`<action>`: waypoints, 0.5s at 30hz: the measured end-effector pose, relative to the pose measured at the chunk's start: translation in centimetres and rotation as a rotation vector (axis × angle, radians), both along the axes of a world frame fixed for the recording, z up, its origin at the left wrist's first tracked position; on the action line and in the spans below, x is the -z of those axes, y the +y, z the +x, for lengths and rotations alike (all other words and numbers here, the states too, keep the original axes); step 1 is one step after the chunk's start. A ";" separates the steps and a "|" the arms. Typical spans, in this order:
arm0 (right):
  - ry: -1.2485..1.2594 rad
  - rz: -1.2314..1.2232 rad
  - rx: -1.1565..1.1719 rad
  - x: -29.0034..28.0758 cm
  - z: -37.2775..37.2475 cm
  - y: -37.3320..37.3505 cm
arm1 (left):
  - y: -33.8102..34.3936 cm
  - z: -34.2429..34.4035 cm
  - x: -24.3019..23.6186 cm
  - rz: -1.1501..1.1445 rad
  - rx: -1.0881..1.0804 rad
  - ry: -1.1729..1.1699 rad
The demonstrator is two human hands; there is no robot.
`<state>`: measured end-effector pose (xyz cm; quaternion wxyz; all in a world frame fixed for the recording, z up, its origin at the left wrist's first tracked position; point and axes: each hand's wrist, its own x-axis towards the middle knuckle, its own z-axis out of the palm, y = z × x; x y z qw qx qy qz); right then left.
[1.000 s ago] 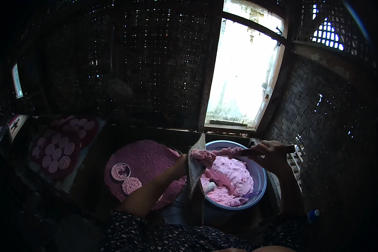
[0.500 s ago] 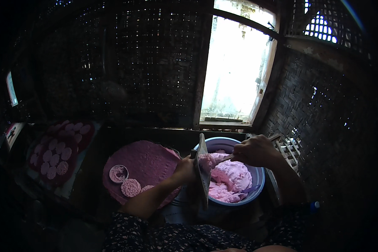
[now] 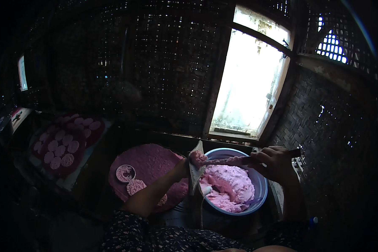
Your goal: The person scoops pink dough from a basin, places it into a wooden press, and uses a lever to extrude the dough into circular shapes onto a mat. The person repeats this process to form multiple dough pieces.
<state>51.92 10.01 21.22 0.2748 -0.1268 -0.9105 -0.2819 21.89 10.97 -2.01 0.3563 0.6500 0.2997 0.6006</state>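
Note:
My left hand (image 3: 181,169) grips a pale flat sheet (image 3: 195,173), seen nearly edge-on; whether it is cloth or board I cannot tell. A lump of pink dough (image 3: 198,158) sits against its upper part. In my right hand (image 3: 273,160) is a long, flat spatula (image 3: 227,161), smeared with dough, its tip at that lump. Below it stands a blue-rimmed tub (image 3: 261,196) with pink dough (image 3: 235,182) inside. Left of my left hand lies a round, dark pink mat (image 3: 155,157), bearing a ring (image 3: 125,173) part-filled with pink strands and a textured pink disc (image 3: 136,187). My left forearm partly covers another disc.
Further left, several pink discs (image 3: 59,149) lie on a dark red surface. A purple handle (image 3: 253,201) rests at the tub's right inner side. A woven wall (image 3: 327,117) rises on the right, and a bright window (image 3: 243,84) stands behind the tub.
My right hand has turned the spatula nearly level, its handle now showing past my fist. The pale sheet has shifted its tilt in my left hand. The whole view has swung slightly.

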 end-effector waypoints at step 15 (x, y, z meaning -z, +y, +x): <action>-0.436 -0.164 0.223 0.7 -5.6 -1.0 | -2.8 2.9 -3.4 -0.128 -0.493 0.676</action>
